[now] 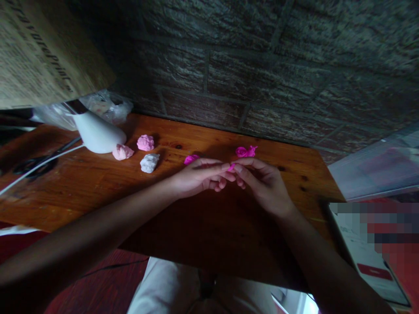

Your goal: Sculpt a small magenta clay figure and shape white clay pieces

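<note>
Between the fingertips of my left hand (199,176) and my right hand (265,181) is a small bright-pink piece of modelling clay (231,167). Both hands pinch it above the wooden table (203,226). Just behind my left hand lies a bright-pink clay lump (191,159), partly hidden by that hand. A bright-pink clay shape (246,151) with a curled, rolled part rests beyond my right hand. To the left sit a pink clay lump (145,142), a paler pink lump (122,151) and a white lump (149,163).
A lamp with a white base (100,131) and printed shade (49,56) stands at the left. Scissors (36,165) and a white cord (42,163) lie beside it, a clear plastic bag (109,107) behind. A stone-patterned wall (229,83) borders the table's back.
</note>
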The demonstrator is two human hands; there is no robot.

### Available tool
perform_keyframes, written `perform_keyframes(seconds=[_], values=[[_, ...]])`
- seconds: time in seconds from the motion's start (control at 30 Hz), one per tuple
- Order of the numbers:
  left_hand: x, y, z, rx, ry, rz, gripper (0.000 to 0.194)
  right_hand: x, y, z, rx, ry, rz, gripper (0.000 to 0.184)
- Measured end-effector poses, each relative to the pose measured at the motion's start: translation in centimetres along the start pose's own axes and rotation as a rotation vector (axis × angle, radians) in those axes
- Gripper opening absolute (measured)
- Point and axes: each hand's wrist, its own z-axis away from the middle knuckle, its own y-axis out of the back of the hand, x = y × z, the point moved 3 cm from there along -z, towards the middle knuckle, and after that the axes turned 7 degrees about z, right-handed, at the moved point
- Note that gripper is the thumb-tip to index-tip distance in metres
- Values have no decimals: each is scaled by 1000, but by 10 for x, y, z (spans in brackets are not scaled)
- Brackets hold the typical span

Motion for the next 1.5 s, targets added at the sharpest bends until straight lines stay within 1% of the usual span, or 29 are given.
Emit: perform_keyframes(seconds=[0.17, 0.3, 0.47, 0.57, 0.7, 0.8, 0.97, 1.07, 1.2, 1.3, 1.4, 1.5], values=[[0, 1, 1, -16, 15, 0, 35, -1, 0, 1, -35, 19, 0, 20], [-1, 2, 1, -40, 23, 9, 31, -2, 1, 1, -69, 33, -5, 16], [-1, 2, 1, -42, 31, 22, 29, 0, 2, 1, -106, 16, -25, 16], [0, 1, 1, -34, 25, 13, 31, 1, 1, 1, -120, -2, -51, 18], [-1, 1, 1, -27, 44, 0, 34, 0, 0, 1, -128, -5, -72, 14], [-1, 1, 1, -26, 51, -7, 35, -1, -2, 1, -137, -1, -84, 14], [-2, 1, 1, -40, 40, -4, 32, -2, -3, 0, -154, 12, -91, 16], [-3, 2, 1, -48, 35, -5, 31, -2, -3, 0, -159, 17, -87, 14], [-3, 1, 1, -69, 36, -7, 31, 0, -3, 1, -156, -1, -114, 14], [-2, -1, 2, -81, 57, -14, 31, 3, -3, 1, -158, -37, -193, 18], [-1, -1, 3, -43, 62, 2, 34, 4, -2, 1, -116, -73, -289, 22], [-1, -1, 3, 2, 61, 13, 38, 3, -1, -1, -58, -74, -311, 19]])
